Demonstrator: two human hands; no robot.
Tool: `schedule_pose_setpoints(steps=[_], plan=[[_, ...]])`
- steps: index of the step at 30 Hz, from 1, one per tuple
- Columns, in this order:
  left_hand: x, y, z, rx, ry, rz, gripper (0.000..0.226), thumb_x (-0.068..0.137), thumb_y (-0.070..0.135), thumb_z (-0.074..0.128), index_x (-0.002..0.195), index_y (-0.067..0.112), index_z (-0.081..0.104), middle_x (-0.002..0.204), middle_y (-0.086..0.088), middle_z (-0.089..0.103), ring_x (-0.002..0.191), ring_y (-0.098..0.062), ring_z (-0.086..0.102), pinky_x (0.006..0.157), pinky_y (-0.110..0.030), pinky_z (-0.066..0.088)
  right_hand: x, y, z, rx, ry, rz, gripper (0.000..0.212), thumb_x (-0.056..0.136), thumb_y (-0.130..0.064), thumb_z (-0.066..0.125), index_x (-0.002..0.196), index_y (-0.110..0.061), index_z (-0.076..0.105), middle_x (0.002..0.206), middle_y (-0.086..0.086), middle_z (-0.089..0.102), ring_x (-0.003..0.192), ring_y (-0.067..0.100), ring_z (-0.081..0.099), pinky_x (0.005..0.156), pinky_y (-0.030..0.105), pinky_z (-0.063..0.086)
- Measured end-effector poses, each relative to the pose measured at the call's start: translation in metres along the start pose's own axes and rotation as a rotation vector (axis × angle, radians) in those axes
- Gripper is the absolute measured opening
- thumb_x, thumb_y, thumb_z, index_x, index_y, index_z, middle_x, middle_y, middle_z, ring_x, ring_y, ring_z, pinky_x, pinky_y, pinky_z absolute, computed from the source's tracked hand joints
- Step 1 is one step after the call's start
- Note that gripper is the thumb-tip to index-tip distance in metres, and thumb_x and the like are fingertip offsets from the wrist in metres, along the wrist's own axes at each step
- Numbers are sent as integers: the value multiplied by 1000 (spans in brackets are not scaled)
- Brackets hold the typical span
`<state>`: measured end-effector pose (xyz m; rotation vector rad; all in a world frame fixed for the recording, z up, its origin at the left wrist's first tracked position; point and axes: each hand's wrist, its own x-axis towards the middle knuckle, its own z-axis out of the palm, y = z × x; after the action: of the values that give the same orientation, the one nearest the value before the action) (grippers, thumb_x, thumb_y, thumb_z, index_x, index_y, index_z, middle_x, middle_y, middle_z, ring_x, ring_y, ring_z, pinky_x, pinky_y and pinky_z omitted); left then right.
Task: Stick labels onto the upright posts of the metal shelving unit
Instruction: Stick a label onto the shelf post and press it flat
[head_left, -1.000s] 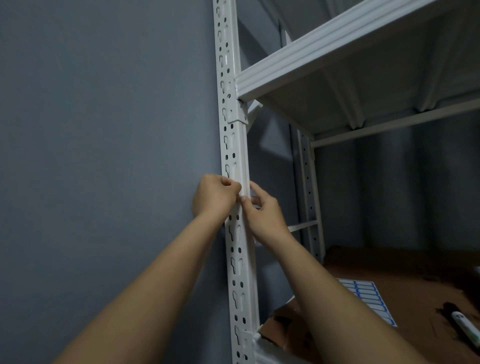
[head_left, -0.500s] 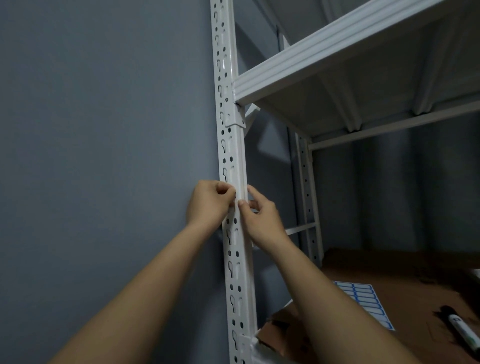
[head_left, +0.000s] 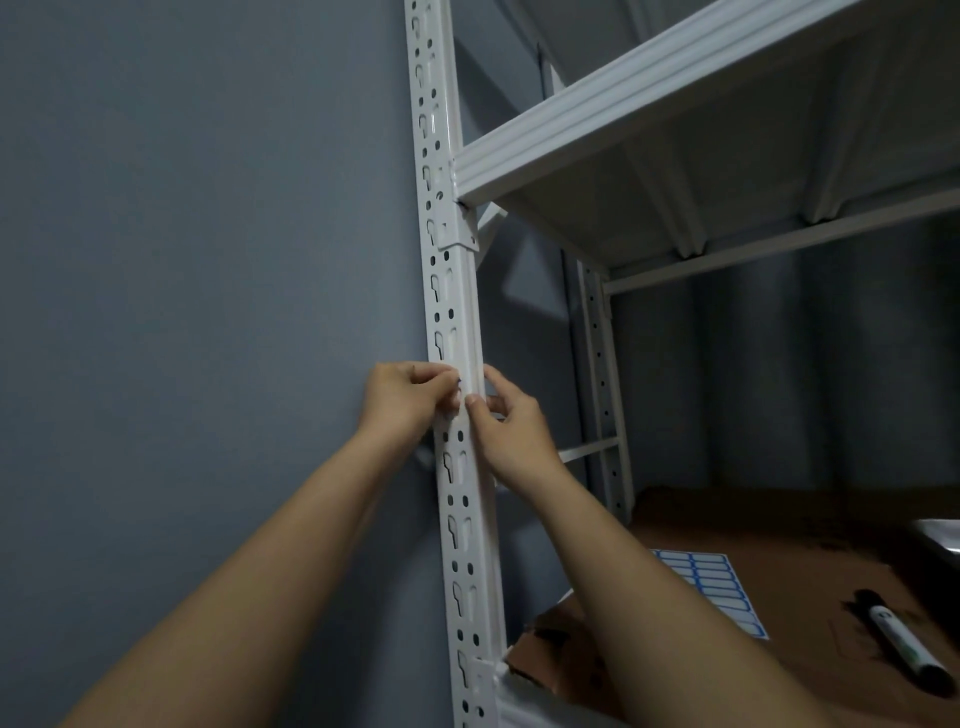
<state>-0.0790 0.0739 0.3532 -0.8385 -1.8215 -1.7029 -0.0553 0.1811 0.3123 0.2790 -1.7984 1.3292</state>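
A white slotted upright post of the metal shelving unit runs from top to bottom in the middle of the view. Both my hands are on it at mid height. My left hand pinches at the post's left face. My right hand presses its fingertips on the post's front edge from the right. A small pale label lies between the fingertips against the post, mostly hidden by them. A sheet of blue-edged labels lies on the brown shelf board at the lower right.
A grey wall fills the left. A white shelf juts out above my hands. The rear post stands behind. A marker pen lies on the brown cardboard-covered shelf at the lower right.
Both hands stay at the same spot on the post, with the fingertips shifting slightly on the label. The view has tilted a little.
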Motion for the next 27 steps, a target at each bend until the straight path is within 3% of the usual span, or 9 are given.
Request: schedule_pose_setpoints(steps=[2,6,12,16,18,21,27], plan=[[1,-2,-3,31,-34,38,22,85,5,64,67,14,70,47,5,61,47,-5,57,50,-16,46,-1,0,1,2,12,-5,39,96,-20,52,134,-28,52,110,-1,70,94,12,68,91,33,54],[6,-6,-1,203,13,112,22,78,17,64,57,22,69,56,0,68,64,-24,68,71,-38,57,-1,-1,1,13,20,-5,40,97,-19,51,135,-28,52,113,0,70,98,12,67,94,34,52],[3,3,2,451,32,154,22,76,15,54,56,10,63,55,-5,62,48,-20,47,52,-26,38,-1,0,1,2,16,-10,39,98,-20,49,136,-29,51,110,-1,70,94,11,67,91,32,53],[1,3,6,480,76,143,16,76,18,57,64,10,65,62,-6,64,60,-27,58,55,-28,41,-2,-2,0,-16,13,-19,39,98,-20,48,135,-30,51,96,-9,69,79,3,64,70,13,49],[-2,2,8,495,106,146,15,77,20,58,66,13,65,65,-4,65,67,-27,63,56,-28,42,-4,-3,-1,-17,16,-18,38,99,-19,47,134,-31,52,89,-13,66,75,2,61,65,10,46],[-4,3,9,514,128,159,16,78,22,57,68,13,65,66,-4,66,69,-28,62,55,-26,38,-4,-5,-1,-26,21,-12,38,98,-18,47,134,-30,52,92,-9,66,75,3,61,69,15,46],[-2,-1,6,419,91,153,19,81,19,55,69,10,67,67,-8,67,71,-31,64,61,-34,49,-3,-4,4,-61,41,22,44,97,-24,49,141,-28,46,107,-2,69,89,10,64,88,29,51]])
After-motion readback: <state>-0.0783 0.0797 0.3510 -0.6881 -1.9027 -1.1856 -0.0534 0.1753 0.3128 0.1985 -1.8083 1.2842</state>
